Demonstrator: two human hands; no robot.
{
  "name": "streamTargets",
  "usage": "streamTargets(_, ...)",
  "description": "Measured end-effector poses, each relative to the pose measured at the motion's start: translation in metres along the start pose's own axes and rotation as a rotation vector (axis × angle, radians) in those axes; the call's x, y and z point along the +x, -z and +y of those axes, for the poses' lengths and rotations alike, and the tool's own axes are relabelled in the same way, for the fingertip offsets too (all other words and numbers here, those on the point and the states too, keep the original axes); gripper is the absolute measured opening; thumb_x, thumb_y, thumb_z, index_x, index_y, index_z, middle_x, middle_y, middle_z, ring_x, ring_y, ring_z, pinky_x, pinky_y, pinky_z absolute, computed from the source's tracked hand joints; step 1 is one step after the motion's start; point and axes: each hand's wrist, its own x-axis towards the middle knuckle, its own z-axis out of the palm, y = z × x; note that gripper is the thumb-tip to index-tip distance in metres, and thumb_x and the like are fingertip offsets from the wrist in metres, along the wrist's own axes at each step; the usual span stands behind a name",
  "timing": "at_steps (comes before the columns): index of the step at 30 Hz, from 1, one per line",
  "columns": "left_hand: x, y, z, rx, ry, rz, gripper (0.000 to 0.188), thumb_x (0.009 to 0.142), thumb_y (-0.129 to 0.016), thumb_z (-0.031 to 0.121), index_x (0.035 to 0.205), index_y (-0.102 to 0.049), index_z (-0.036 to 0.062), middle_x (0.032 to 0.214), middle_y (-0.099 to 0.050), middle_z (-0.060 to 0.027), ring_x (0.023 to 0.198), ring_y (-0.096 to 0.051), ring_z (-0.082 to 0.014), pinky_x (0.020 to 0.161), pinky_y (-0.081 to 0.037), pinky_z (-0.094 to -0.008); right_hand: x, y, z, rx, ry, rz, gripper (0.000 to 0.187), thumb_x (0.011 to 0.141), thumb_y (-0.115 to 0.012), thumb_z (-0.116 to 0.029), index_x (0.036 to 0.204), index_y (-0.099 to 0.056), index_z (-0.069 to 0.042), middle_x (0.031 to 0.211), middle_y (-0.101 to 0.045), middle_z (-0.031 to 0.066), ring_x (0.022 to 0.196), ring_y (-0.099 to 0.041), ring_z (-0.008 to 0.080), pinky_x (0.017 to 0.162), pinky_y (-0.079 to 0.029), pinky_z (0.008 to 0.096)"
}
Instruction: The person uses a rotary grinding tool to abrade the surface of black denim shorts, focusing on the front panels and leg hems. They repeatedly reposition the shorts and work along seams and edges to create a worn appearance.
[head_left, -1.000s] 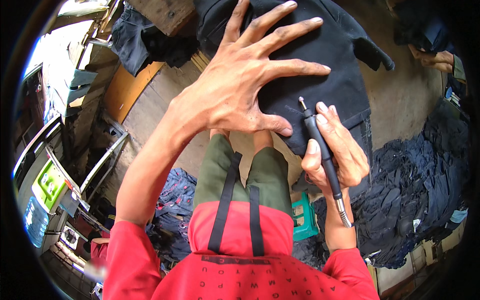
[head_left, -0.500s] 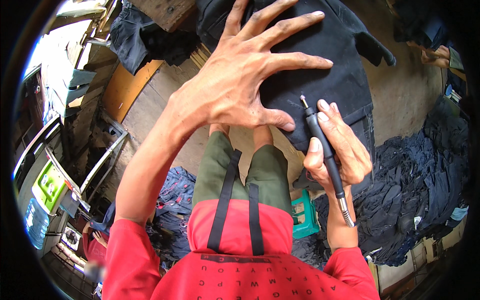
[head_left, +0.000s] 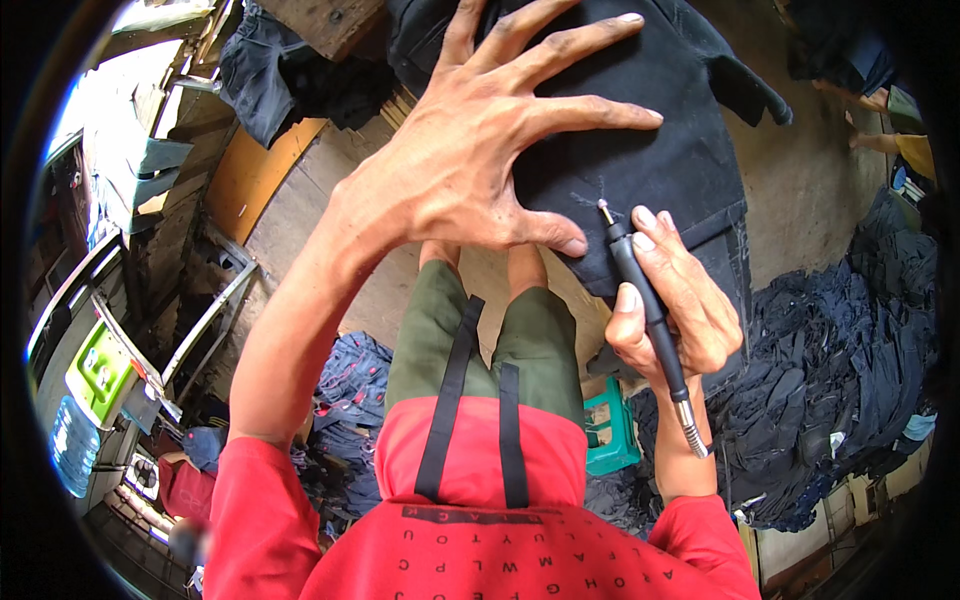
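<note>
A dark denim garment (head_left: 660,100) spreads out in front of me. My left hand (head_left: 490,150) presses flat on it with the fingers spread wide. My right hand (head_left: 680,290) grips a black rotary grinding pen (head_left: 645,285) whose cable sleeve trails down past my wrist. The pen's small round tip touches, or hovers just over, the cloth to the right of my left thumb; which of the two I cannot tell. Pale scratch-like lines (head_left: 585,197) mark the fabric around the tip.
Heaped dark garments (head_left: 830,370) fill the right side. A green plastic stool (head_left: 612,430) stands beside my leg, with blue clothes (head_left: 350,385) on the other side. At left are a green tray (head_left: 100,375) and a water jug (head_left: 74,447). Another person's arm (head_left: 875,140) shows at upper right.
More pale lines show on the cloth around the pen tip. My right hand and the tip have shifted slightly downward. At lower left, the other person's hands have gone from sight.
</note>
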Motion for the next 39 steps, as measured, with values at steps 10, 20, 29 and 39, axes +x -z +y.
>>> streamTargets(10,-0.001,-0.001,0.001,0.043,0.029,-0.050,0.096,0.084,-0.062,0.091,0.162,-0.057,0.0357,0.184,-0.018,-0.0177,0.170,-0.003,-0.0444,0.129,0.016,-0.0708,-0.006,0.003,-0.003,0.018,-0.017,-0.008,0.036,0.083,-0.067,-0.005,0.112,-0.077,0.013,0.107,-0.080,0.0318,0.107,-0.081,0.0441,0.103,-0.063,0.0539)
streamTargets(20,-0.001,0.001,0.001,0.062,0.029,-0.056,0.097,0.084,-0.061,0.093,0.162,-0.057,0.0367,0.184,-0.018,-0.0179,0.170,-0.003,-0.0448,0.129,0.015,-0.0715,-0.004,0.002,-0.002,0.057,-0.013,0.006,0.034,0.079,-0.073,-0.001,0.112,-0.079,0.006,0.101,-0.081,0.0207,0.107,-0.082,0.0390,0.103,-0.065,0.0532)
streamTargets(29,-0.001,0.002,0.001,0.066,0.031,-0.060,0.099,0.081,-0.061,0.095,0.162,-0.057,0.0378,0.184,-0.018,-0.0176,0.170,-0.004,-0.0449,0.129,0.014,-0.0718,-0.010,0.005,0.000,0.073,0.001,-0.006,0.033,0.079,-0.073,0.001,0.111,-0.079,0.005,0.101,-0.081,0.0199,0.107,-0.082,0.0392,0.103,-0.065,0.0535)
streamTargets(39,-0.001,0.008,0.006,-0.042,0.061,-0.047,0.098,0.082,-0.067,0.090,0.162,-0.057,0.0337,0.182,-0.024,-0.0170,0.170,-0.010,-0.0432,0.130,0.013,-0.0710,-0.015,0.009,0.004,0.096,0.025,-0.038,0.030,0.080,-0.071,-0.002,0.108,-0.079,0.006,0.100,-0.081,0.0202,0.104,-0.082,0.0392,0.101,-0.066,0.0525)
